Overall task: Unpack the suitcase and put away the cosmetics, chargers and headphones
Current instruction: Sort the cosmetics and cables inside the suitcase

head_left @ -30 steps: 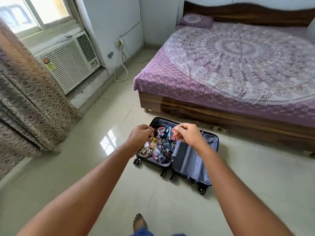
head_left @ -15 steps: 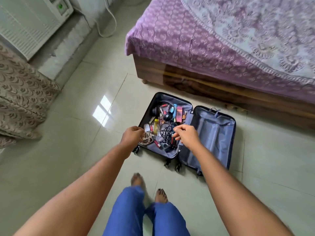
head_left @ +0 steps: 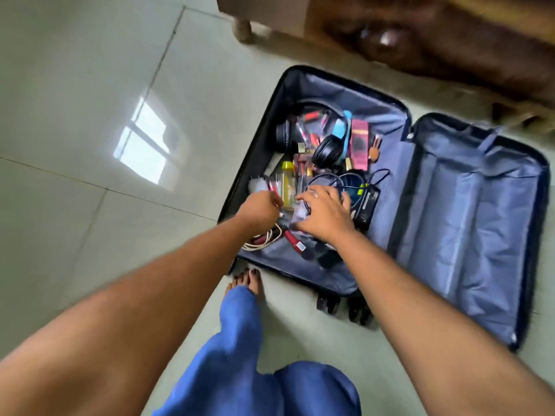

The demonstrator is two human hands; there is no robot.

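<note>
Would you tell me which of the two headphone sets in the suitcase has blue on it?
The right-hand headphones, with the light blue headband beside the pink box; the other headphones are all black.

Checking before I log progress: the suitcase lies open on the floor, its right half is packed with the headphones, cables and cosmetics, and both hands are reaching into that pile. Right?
Not quite. The head view shows the packed half of the suitcase is the left one; the right half holds only lining. The left hand and right hand do reach into that pile beside the headphones.
</note>
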